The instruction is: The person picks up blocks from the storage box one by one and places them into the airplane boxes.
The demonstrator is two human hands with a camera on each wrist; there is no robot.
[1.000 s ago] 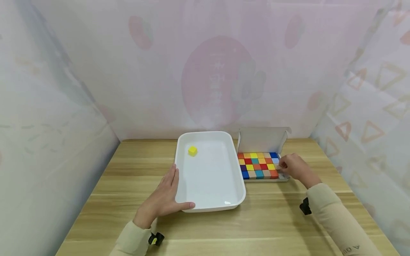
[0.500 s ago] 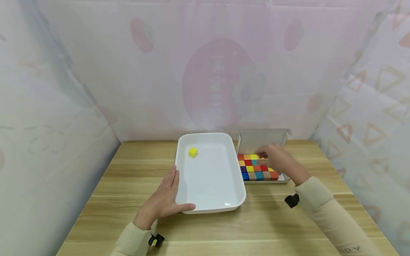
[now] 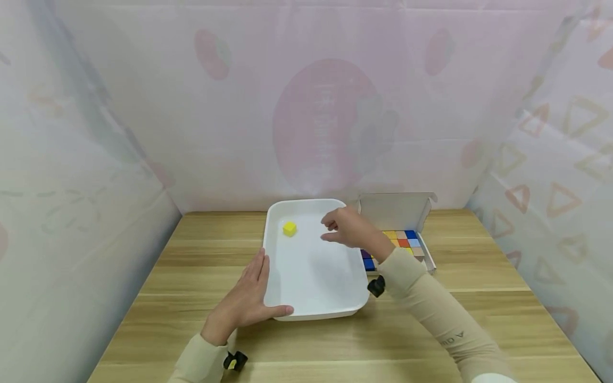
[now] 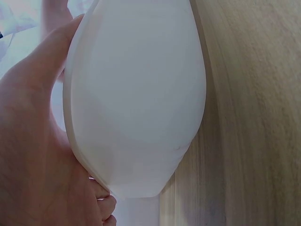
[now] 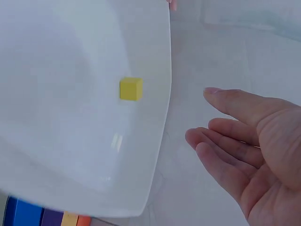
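Two hands are at work over the table. The right hand (image 3: 346,227) hovers above the far half of the white tray (image 3: 316,298), fingers loosely extended and palm bare; the right wrist view shows nothing held in it. It hangs just right of the yellow cube (image 3: 289,229), not touching it. The left hand (image 3: 249,298) lies flat against the tray's near left corner, fingers straight along the rim, thumb along the front edge.

Procedure, as judged from here: keep the left hand pressed to the rim so the tray cannot slide on the smooth wooden table (image 3: 191,250). Any cube released from the right hand should go down low and near the floor of the tray, since a hard cube dropped from height will likely bounce or skid on the glossy surface.

The yellow cube is small, sharp-edged and matt, sitting square on the tray floor near the far left corner. Right of the tray stands the open cardboard box (image 3: 397,210), lid upright, with coloured cubes (image 3: 404,242) packed in rows; the forearm hides part of them.
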